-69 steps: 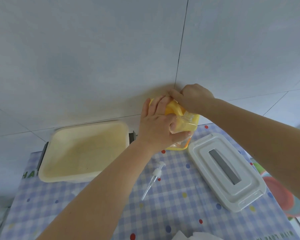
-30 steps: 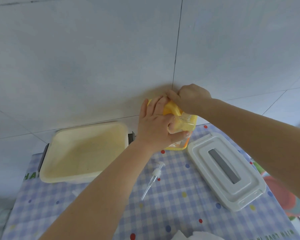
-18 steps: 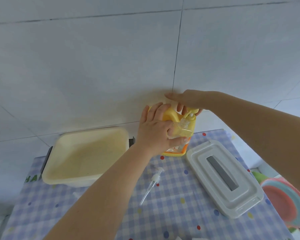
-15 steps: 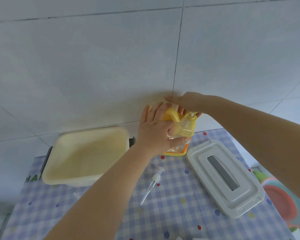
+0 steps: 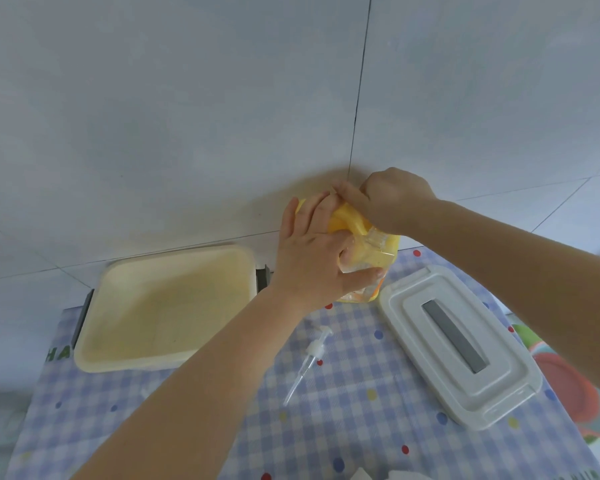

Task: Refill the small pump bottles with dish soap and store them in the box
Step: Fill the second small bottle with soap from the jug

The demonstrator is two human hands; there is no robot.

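A big yellow dish soap jug [image 5: 347,216] stands at the back of the table against the wall. My right hand [image 5: 390,199] is closed over its top, gripping the handle. My left hand [image 5: 317,251] holds a small clear bottle [image 5: 368,259] against the jug's front, thumb under it. A white pump head with its tube [image 5: 309,358] lies loose on the checked cloth. The cream box [image 5: 94,344] sits open at the left, with nothing visible inside. Its white lid [image 5: 492,393] lies at the right.
The table wears a blue checked cloth with coloured dots [image 5: 343,427]. Stacked coloured plastic bowls [image 5: 568,386] sit beyond the table's right edge. White paper or cloth [image 5: 374,476] shows at the bottom edge. A tiled wall rises right behind the jug.
My right hand went from resting flat on the jug's top to a closed grip on it. The left hand and small bottle stayed at the jug's front. The camera shifted slightly.
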